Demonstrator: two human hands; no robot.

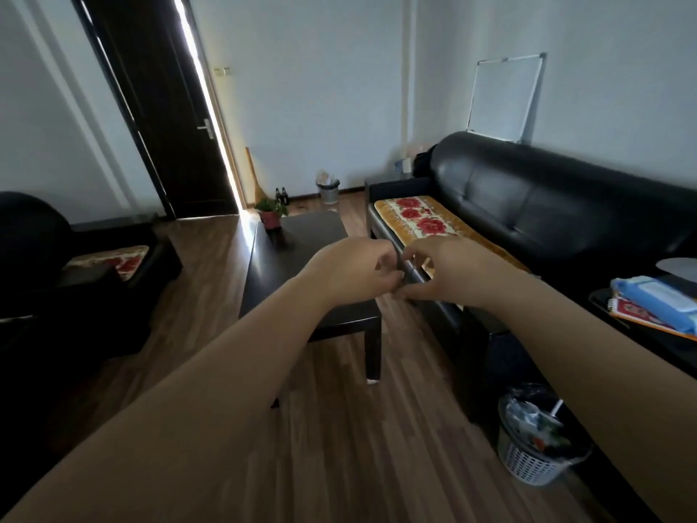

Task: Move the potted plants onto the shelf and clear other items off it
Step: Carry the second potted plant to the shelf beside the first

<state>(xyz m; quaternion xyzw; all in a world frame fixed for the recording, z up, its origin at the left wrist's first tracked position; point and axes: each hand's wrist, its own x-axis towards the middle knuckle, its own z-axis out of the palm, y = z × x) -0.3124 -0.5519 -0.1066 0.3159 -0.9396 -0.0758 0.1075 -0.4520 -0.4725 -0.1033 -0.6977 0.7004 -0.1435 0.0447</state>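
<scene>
One green-leaved potted plant (271, 213) in a red pot; both hands' fingers (392, 275) pinch a small dark object (409, 271)

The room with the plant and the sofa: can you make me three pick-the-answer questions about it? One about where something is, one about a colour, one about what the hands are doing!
1. Where is the plant?
A. on the sofa
B. on the far end of the table
C. in the bin

2. What colour is the sofa?
A. white
B. green
C. black

3. What are the hands doing?
A. both pinch one small dark thing
B. lying flat on the floor
C. lifting the plant

Answers:
1. B, the pot stands on the table's far end near the door.
2. C, its leather is shiny black.
3. A, the left hand and right hand meet in the air around a small dark thing.
</scene>
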